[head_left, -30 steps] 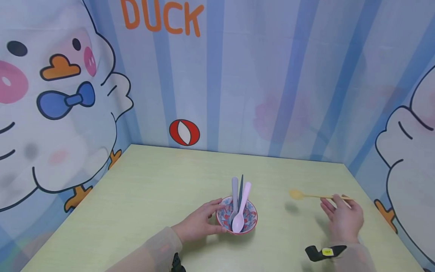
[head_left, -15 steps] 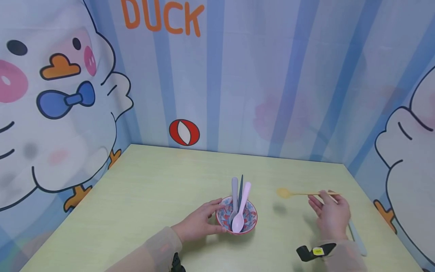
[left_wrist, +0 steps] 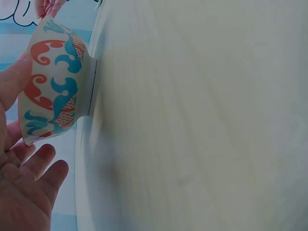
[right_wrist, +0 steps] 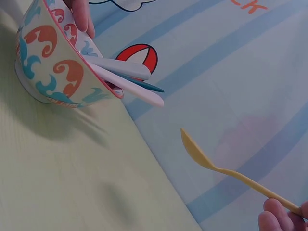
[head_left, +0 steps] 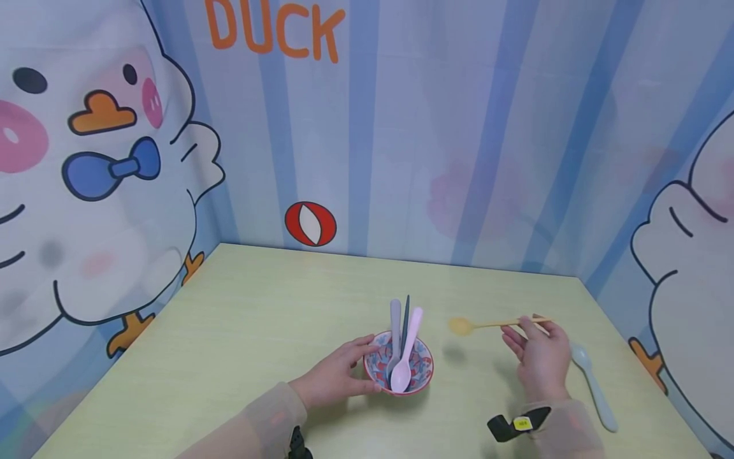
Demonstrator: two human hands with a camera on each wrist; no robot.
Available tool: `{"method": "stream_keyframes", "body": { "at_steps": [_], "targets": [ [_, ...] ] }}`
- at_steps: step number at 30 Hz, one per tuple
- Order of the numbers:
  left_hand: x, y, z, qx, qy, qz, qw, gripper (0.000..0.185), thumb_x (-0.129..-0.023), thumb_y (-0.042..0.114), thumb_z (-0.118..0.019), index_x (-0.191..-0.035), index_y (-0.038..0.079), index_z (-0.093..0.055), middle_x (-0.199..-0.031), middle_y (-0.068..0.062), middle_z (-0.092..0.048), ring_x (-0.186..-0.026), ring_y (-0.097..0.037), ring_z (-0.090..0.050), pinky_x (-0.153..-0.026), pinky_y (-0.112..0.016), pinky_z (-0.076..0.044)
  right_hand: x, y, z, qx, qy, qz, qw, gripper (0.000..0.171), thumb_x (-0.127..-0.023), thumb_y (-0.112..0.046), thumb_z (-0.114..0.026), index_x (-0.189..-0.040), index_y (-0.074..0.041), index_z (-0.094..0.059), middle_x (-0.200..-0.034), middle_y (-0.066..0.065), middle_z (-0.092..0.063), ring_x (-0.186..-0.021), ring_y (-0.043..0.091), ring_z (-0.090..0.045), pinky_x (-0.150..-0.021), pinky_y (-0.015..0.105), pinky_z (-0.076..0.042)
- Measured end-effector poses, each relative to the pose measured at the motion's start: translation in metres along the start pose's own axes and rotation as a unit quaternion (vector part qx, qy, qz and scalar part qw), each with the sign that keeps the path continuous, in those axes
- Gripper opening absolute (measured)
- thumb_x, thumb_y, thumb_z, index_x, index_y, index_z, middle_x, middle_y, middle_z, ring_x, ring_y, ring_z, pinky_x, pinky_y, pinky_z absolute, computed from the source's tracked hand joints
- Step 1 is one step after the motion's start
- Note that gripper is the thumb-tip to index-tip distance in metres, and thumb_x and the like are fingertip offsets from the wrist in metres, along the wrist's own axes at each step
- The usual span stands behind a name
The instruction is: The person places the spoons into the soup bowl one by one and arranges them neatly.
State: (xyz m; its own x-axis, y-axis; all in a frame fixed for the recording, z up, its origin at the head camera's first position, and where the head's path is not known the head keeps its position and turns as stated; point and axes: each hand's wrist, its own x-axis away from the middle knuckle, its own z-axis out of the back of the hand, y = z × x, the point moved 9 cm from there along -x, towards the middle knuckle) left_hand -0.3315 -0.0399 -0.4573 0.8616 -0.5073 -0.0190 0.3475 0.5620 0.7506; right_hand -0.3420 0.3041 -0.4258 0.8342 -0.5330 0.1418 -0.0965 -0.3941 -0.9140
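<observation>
My left hand (head_left: 335, 376) grips the near-left rim of a small patterned bowl (head_left: 425, 364) that stands on the table. Thumb and fingers lie on either side of its edge, as the left wrist view of the bowl (left_wrist: 55, 86) shows. Inside lean a pink spoon (head_left: 401, 377), a greyish-purple spoon (head_left: 395, 322) and a slim dark teal utensil (head_left: 406, 312), whose lower end is hidden. To the right, my right hand (head_left: 543, 363) pinches a yellow spoon (right_wrist: 197, 153) by its handle. Its bowl end points left, raised over the table with a shadow below.
A pale blue spoon (head_left: 597, 394) lies on the table (head_left: 275, 299) just right of my right wrist. A printed fabric backdrop (head_left: 395, 127) with blue stripes and duck figures rises behind the table and along both sides.
My right hand has carried the yellow spoon leftward, closer to the patterned bowl. The pale blue spoon has come into sight behind it. My left hand and the patterned bowl stay put.
</observation>
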Motion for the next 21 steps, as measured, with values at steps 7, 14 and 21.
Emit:
{"method": "stream_keyframes", "body": {
  "at_steps": [7,14,21],
  "targets": [
    [-0.001,-0.001,0.000,0.001,-0.002,0.004,1.0000,0.074,-0.082,0.040,-0.076,-0.144,0.014,-0.045,-0.156,0.000,-0.028,-0.142,-0.028,-0.025,-0.110,-0.051,-0.030,0.004,0.004,-0.015,0.009,-0.026,0.001,1.000,0.020,-0.095,-0.011,-0.060,-0.109,-0.007,-0.045,-0.101,0.007,-0.055,-0.067,0.016,-0.070,-0.069,0.027,-0.057],
    [0.000,0.000,0.000,-0.004,-0.003,0.003,1.0000,0.075,-0.082,0.041,-0.076,-0.144,0.014,-0.045,-0.156,0.000,-0.028,-0.142,-0.028,-0.026,-0.110,-0.051,-0.031,0.009,0.007,-0.028,0.021,-0.055,0.003,0.998,0.018,-0.095,-0.010,-0.059,-0.106,-0.009,-0.045,-0.096,0.004,-0.057,-0.068,0.015,-0.070,-0.069,0.028,-0.057],
    [-0.001,-0.001,-0.001,-0.004,-0.003,0.006,1.0000,0.075,-0.081,0.042,-0.076,-0.144,0.015,-0.045,-0.156,0.000,-0.028,-0.142,-0.028,-0.026,-0.110,-0.051,-0.031,0.016,0.010,-0.038,0.040,-0.071,-0.009,0.997,0.016,-0.096,-0.011,-0.058,-0.107,-0.011,-0.045,-0.094,0.001,-0.060,-0.070,0.014,-0.071,-0.071,0.027,-0.057]
  ]
}}
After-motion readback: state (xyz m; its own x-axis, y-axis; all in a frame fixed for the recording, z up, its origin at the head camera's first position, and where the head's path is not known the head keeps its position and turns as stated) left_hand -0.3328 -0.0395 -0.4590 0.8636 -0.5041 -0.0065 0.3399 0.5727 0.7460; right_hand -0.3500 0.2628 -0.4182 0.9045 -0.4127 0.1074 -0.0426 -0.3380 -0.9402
